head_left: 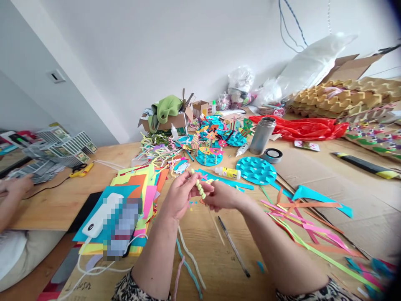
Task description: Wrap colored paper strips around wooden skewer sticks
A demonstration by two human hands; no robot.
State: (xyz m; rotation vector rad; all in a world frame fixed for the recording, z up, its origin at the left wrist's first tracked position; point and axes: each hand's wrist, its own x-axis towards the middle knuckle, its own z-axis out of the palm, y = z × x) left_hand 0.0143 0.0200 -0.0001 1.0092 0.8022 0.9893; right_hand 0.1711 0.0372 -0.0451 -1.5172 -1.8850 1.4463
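A pale yellow-green pipe cleaner point(201, 190), wound into a tight coil, is between my two hands. My left hand point(180, 194) pinches its upper part between thumb and fingers. Curled over its lower end is my right hand point(226, 195), with fingers closed on or against the coil; the exact grip is partly hidden. Below my hands, a thin wooden stick point(217, 229) and a pen point(233, 246) lie on the table. White, blue and pink pipe cleaners point(189, 256) stretch between my forearms. A glue bottle point(228, 173) lies just beyond my hands.
Coloured paper point(150, 196), a power bank point(103, 214) and a phone with cable are at left. A steel bottle point(262, 134) stands behind a blue scalloped disc point(256, 170). Paper strips point(308, 228) and a box cutter point(366, 164) are at right. Another person's hand point(19, 184) shows far left.
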